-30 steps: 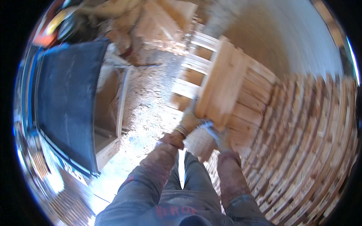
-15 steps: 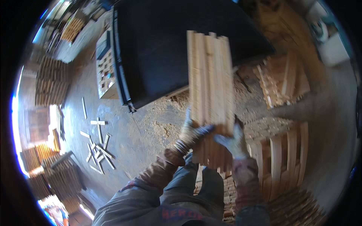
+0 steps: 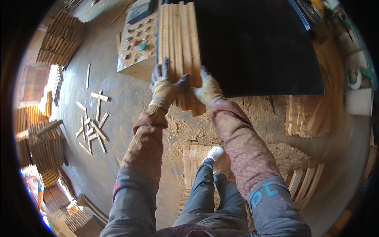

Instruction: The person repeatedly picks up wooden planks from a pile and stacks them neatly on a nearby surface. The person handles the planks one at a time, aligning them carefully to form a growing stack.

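A bundle of long wooden strips (image 3: 179, 39) lies over the left part of a black flat surface (image 3: 256, 51), its near ends jutting past the front edge. My left hand (image 3: 165, 85), in a glove with dark fingertips, presses on the bundle's left side, its fingers along the wood and its thumb over the top. Against the right side sits my right hand (image 3: 207, 89), gloved alike, its fingers partly hidden by the wood. The bundle is held between both hands, with both arms stretched forward.
Left of the black surface stands a control panel (image 3: 136, 43) with several knobs. Short wood offcuts (image 3: 92, 130) litter the floor at left. Wood stacks (image 3: 306, 114) stand at right, with more stacks (image 3: 63, 35) at far left. Sawdust covers the floor below, near a wooden platform (image 3: 193, 158).
Both hands have carried the strips forward and to the left, from in front of my body onto the black surface. My arms are now stretched out, and the view has shifted.
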The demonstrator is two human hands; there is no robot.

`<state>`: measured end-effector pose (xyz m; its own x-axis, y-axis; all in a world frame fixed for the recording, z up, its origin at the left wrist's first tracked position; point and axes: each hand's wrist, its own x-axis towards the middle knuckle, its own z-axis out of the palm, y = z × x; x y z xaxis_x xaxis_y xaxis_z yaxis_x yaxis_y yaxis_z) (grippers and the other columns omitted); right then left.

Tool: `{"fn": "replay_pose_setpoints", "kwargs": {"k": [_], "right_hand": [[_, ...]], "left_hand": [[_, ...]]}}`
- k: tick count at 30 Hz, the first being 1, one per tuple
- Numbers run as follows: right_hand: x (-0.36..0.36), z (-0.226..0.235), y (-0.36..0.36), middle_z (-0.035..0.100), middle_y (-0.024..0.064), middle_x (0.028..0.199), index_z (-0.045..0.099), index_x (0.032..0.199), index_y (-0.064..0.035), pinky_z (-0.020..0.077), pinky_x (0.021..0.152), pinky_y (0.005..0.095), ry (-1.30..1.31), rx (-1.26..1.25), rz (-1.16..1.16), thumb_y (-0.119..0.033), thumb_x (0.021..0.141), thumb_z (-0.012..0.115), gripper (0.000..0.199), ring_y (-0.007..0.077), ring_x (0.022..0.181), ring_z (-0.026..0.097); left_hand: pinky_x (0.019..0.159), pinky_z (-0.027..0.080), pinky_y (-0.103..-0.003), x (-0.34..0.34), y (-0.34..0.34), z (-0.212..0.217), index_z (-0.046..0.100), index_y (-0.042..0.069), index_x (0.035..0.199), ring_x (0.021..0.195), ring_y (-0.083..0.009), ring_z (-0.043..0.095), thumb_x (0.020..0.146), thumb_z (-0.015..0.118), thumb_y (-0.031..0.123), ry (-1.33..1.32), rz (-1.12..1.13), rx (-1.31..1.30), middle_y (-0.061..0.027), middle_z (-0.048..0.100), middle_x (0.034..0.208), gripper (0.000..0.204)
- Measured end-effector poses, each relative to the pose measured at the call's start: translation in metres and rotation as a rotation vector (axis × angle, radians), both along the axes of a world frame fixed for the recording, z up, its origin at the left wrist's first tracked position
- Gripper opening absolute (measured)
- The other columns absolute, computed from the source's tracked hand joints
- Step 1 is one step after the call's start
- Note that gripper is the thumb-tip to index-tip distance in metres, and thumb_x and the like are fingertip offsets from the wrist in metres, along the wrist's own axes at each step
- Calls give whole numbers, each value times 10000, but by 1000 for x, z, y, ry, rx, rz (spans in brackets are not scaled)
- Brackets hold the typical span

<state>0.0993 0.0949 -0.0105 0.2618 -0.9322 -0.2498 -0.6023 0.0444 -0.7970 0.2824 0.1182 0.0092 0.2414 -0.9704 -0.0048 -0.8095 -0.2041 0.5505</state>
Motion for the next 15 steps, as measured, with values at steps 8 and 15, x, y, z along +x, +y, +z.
{"fn": "replay_pose_setpoints", "kwargs": {"k": [8, 15], "right_hand": [[-56, 21, 63, 705, 213, 1224, 645, 1320, -60, 506, 1062, 476, -166, 391, 74, -343, 977, 698, 448, 341, 1169, 673], [-279, -34, 382, 632, 168, 1390, 644, 1351, -85, 525, 1086, 396, -565, 133, -901, -91, 908, 766, 459, 275, 1280, 621]], "left_hand": [[1209, 254, -602, -52, -28, -32, 441, 374, 1565, 1514, -488, 287, 984, 628, 530, -373, -560, 67, -241, 312, 1658, 631], [1141, 411, -488, -130, -24, -34, 609, 120, 1420, 1384, -416, 455, 975, 704, 423, -581, -684, -180, -199, 569, 1454, 546]]}}
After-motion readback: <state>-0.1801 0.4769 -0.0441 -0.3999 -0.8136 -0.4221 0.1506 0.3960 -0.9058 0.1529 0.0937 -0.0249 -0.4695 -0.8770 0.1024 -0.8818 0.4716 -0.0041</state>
